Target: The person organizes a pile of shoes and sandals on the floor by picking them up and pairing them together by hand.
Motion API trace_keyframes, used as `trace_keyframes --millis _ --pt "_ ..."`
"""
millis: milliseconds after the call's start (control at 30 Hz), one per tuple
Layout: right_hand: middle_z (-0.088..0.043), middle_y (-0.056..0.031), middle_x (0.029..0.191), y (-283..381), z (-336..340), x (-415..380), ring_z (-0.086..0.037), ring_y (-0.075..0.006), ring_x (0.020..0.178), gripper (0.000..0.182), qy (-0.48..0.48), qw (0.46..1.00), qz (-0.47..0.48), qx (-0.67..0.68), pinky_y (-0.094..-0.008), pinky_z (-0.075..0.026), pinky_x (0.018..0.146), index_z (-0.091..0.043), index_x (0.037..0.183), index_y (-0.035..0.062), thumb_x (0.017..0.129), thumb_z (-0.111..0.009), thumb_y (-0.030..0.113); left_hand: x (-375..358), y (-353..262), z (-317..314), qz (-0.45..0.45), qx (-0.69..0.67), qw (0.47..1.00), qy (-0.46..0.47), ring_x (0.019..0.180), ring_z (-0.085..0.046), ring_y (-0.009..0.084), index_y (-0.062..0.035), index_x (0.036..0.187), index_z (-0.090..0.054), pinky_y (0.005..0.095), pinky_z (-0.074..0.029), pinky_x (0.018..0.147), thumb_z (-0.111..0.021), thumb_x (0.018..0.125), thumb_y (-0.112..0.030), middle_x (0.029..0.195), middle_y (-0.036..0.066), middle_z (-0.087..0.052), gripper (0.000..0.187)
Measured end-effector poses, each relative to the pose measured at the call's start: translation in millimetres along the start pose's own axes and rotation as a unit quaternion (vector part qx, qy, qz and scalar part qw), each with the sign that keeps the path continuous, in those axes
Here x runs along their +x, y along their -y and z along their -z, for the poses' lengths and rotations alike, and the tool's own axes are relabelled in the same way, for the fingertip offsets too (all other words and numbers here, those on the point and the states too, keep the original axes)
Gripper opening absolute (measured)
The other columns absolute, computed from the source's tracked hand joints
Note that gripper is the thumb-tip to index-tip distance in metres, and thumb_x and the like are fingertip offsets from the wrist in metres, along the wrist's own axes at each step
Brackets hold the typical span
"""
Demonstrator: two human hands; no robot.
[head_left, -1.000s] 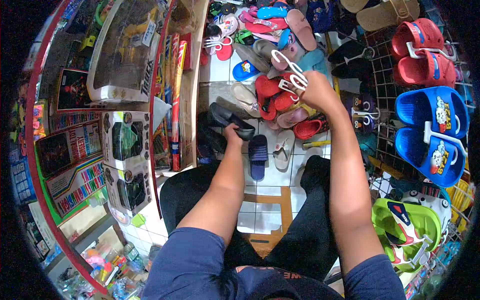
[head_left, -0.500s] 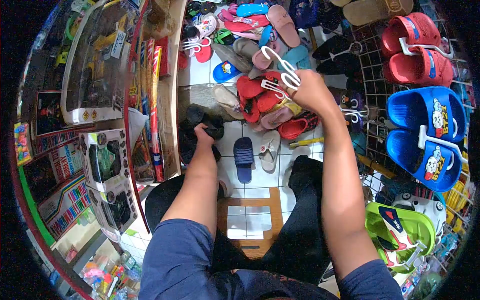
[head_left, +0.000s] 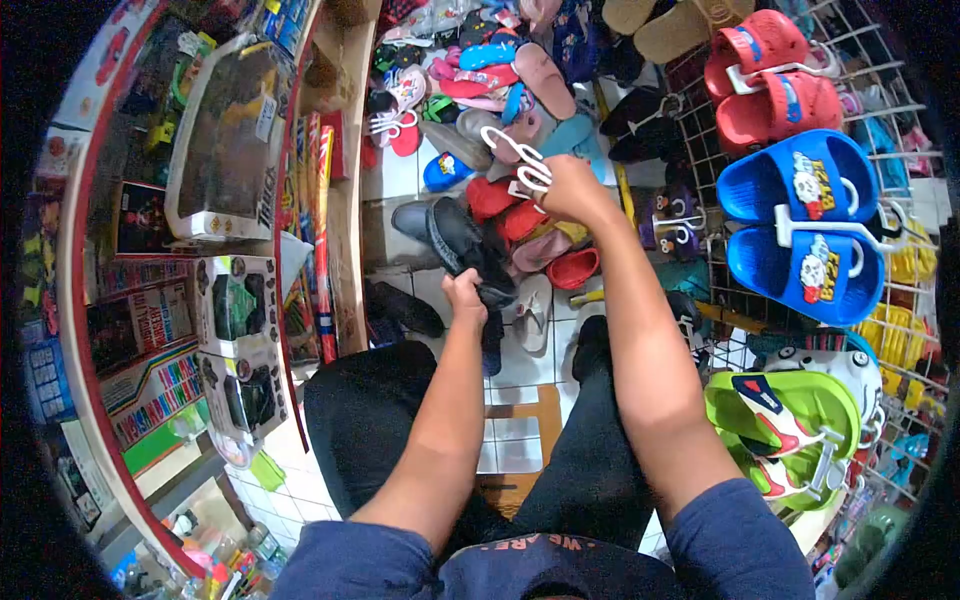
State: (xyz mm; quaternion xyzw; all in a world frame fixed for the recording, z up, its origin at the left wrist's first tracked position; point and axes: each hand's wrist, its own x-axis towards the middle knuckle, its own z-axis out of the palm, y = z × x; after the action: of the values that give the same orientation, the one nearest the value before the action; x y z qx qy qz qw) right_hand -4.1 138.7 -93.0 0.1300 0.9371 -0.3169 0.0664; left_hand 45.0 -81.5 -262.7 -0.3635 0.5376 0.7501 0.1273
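Note:
My left hand (head_left: 466,295) is closed round a pair of black sandals (head_left: 452,235), lifted above the tiled floor left of the shoe pile. My right hand (head_left: 570,192) grips white plastic shoe hangers (head_left: 527,165), whose hooks point up and to the left. Below the right hand lie red shoes (head_left: 492,198) and a red clog (head_left: 573,268). A beige sandal (head_left: 533,315) rests on the tiles. The navy slide (head_left: 491,352) beside it is mostly hidden by my left hand and the black sandals.
Blue slides (head_left: 797,180), red clogs (head_left: 770,105) and green sandals (head_left: 775,430) hang on the wire rack at right. Shelves with boxed toys (head_left: 238,300) stand at left. A wooden stool (head_left: 548,415) is between my legs. More footwear is piled ahead.
My left hand has moved right and raised the black sandals from the floor at left. My right hand, with the hangers, has shifted slightly left. The view has turned a little.

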Motion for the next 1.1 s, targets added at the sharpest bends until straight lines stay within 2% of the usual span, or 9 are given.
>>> trace_keyframes --millis 133,300,467,700,800,867,967,1000,1100 --pt "-0.062 -0.0143 0.069 26 16 -14 -0.058 -0.0274 0.062 0.045 0.029 0.994 0.052 0.095 -0.0421 -0.046 0.062 -0.061 0.08 0.0006 0.078 -0.073 0.044 -32 -61 -21 -0.017 -0.062 0.97 0.233 0.068 -0.055 0.0234 -0.0005 0.094 -0.058 0.0329 -0.046 0.062 -0.05 0.054 0.001 0.081 0.006 -0.058 0.041" --pt "-0.058 -0.0018 0.081 34 27 -7 -0.049 -0.0124 0.075 0.05 0.021 0.968 0.091 0.234 -0.0315 -0.042 0.069 -0.056 0.082 0.0002 0.071 -0.08 0.043 -106 -193 -53 0.012 -0.011 0.908 0.418 0.084 -0.066 0.0322 0.0073 0.113 -0.055 0.0416 -0.055 0.08 -0.045 0.05 -0.008 0.097 0.02 -0.065 0.065" --pt "-0.038 0.0055 0.076 51 40 -24 -0.038 -0.0077 0.071 0.042 -0.101 0.906 0.068 0.404 -0.0247 -0.034 0.062 -0.037 0.073 0.0159 0.076 -0.077 0.03 -104 -233 -40 -0.022 0.026 0.909 0.416 0.092 -0.065 0.0323 0.0074 0.122 -0.049 0.0417 -0.054 0.085 -0.049 0.061 -0.01 0.11 0.022 -0.062 0.063" --pt "-0.054 0.0024 0.09 38 30 -20 -0.055 -0.0076 0.079 0.018 0.007 0.74 0.017 0.672 -0.0237 -0.049 0.07 -0.051 0.088 0.0136 0.082 -0.067 0.018 -124 -251 -51 -0.072 -0.156 0.894 0.414 0.113 -0.056 0.0291 -0.0055 0.133 -0.044 0.0436 -0.044 0.099 -0.043 0.097 -0.041 0.126 0.012 -0.056 0.05" --pt "-0.042 0.0051 0.081 50 35 -27 -0.045 -0.0074 0.08 0.024 0.036 0.725 0.035 0.687 -0.0253 -0.041 0.072 -0.043 0.079 0.0173 0.08 -0.066 0.019 -128 -258 -65 -0.087 -0.172 0.894 0.404 0.115 -0.055 0.0293 -0.0065 0.135 -0.043 0.0453 -0.043 0.098 -0.036 0.099 -0.048 0.129 0.012 -0.055 0.055" --pt "-0.057 0.0 0.1 58 37 -32 -0.053 -0.0127 0.095 0.026 0.051 0.749 0.061 0.657 -0.0294 -0.043 0.086 -0.058 0.104 0.0095 0.081 -0.065 0.019 -122 -256 -68 -0.032 -0.163 0.896 0.412 0.115 -0.055 0.0303 -0.0059 0.135 -0.043 0.0466 -0.043 0.099 -0.032 0.099 -0.051 0.128 0.013 -0.055 0.058" --pt "-0.059 -0.0034 0.112 65 35 -35 -0.054 -0.0155 0.104 0.044 0.022 0.747 0.023 0.664 -0.0319 -0.042 0.094 -0.055 0.12 0.0046 0.08 -0.066 0.02 -118 -259 -73 0.03 -0.195 0.858 0.474 0.115 -0.055 0.0311 -0.0051 0.134 -0.044 0.0471 -0.043 0.099 -0.033 0.099 -0.049 0.128 0.014 -0.055 0.057" --pt "-0.051 0.0003 0.094 74 47 -41 -0.052 -0.0114 0.092 0.024 0.021 0.767 0.035 0.64 -0.0294 -0.047 0.084 -0.052 0.102 0.0095 0.08 -0.059 0.015 -116 -259 -75 0.029 -0.191 0.867 0.459 0.114 -0.055 0.0317 -0.0049 0.133 -0.045 0.047 -0.043 0.098 -0.035 0.097 -0.052 0.128 0.014 -0.055 0.06" --pt "-0.049 0.0011 0.094 74 46 -35 -0.05 -0.0107 0.091 0.025 0.043 0.752 0.045 0.656 -0.028 -0.046 0.08 -0.052 0.101 0.0103 0.078 -0.061 0.015 -107 -257 -76 0.014 -0.19 0.857 0.478 0.114 -0.055 0.0314 -0.0055 0.133 -0.045 0.0467 -0.043 0.098 -0.037 0.095 -0.056 0.129 0.015 -0.054 0.064"
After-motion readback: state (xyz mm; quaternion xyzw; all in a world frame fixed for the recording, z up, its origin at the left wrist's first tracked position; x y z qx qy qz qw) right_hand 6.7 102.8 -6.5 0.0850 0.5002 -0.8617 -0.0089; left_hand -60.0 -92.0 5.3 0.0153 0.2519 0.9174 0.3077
